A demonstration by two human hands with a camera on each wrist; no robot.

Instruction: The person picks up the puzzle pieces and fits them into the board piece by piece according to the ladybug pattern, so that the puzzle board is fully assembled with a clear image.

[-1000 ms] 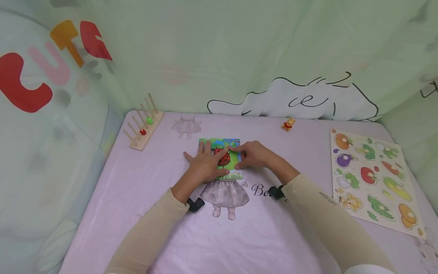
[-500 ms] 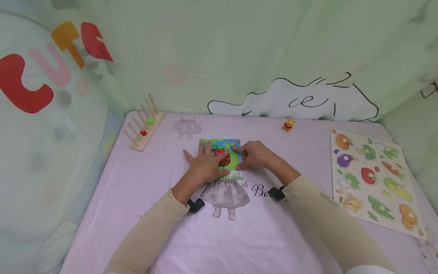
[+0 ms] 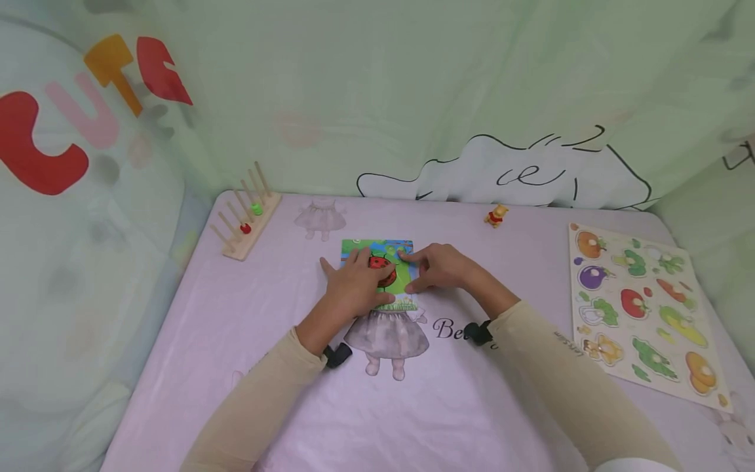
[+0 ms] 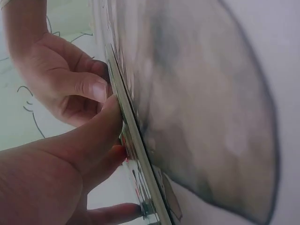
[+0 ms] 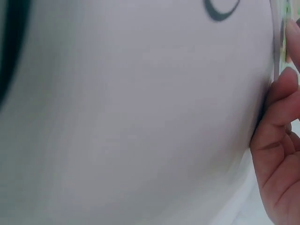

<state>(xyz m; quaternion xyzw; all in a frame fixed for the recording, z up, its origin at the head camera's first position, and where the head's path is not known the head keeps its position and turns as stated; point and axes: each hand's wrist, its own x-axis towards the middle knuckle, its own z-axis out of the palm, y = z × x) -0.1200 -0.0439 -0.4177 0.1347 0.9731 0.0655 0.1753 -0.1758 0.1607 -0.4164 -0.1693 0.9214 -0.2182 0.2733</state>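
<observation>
A square ladybug jigsaw puzzle lies flat on the pink cloth in the head view, green and blue with a red spotted beetle. My left hand rests on its left half with fingers spread, hiding part of the picture. At the right edge, my right hand grips the puzzle with curled thumb and index finger, the other fingers tucked under the palm. In the left wrist view the puzzle's thin edge runs slanted beside the left thumb. The right wrist view shows the right hand's curled fingers against the cloth.
A wooden peg stand with green and red beads stands at the back left. A small bear figure is near the back edge. On the right lies a vegetable puzzle board. A green curtain hangs behind the table.
My left fingers have drawn back a little toward me, uncovering more of the puzzle's upper left. The right hand and the puzzle look almost unmoved.
</observation>
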